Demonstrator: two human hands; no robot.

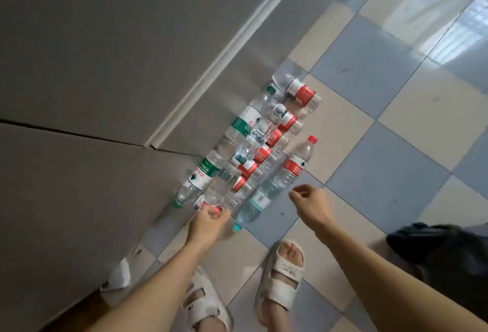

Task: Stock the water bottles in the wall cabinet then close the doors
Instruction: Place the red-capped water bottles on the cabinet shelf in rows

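Left hand [210,222] seemingly pinching a red-capped bottle [224,189] among floor bottles, right hand [307,200] hovering nearby, fingers loosely curled, holding nothing

The floor [369,162] was laid in a chequer of pale blue and cream tiles, glossy. At the far right I noted bright window light reflected on the tiles [449,14]. To the left stood large grey panels [92,41], with a dark seam between two of them and a pale moulded strip [224,51] running diagonally along their edge.
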